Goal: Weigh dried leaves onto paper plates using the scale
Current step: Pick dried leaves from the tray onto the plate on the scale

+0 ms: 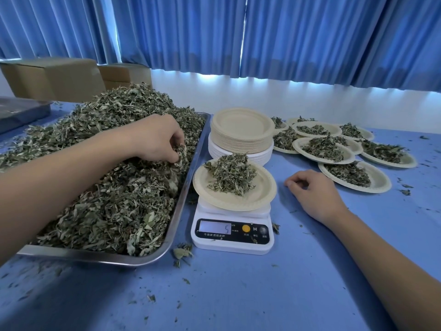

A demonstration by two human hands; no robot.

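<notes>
A big steel tray (191,168) at the left is heaped with dried leaves (114,187). My left hand (157,137) reaches over the heap near the tray's right rim and pinches a few leaves in its curled fingers. Right of the tray a white digital scale (232,231) carries a paper plate (261,194) with a mound of leaves; its display shows a 5. My right hand (315,194) rests on the blue table beside the scale, fingers loosely curled, holding nothing.
A stack of unused paper plates (242,130) stands behind the scale. Several filled plates (381,185) lie at the right rear. Cardboard boxes (52,77) and a second tray (21,113) sit far left. Leaf crumbs litter the blue table (238,295).
</notes>
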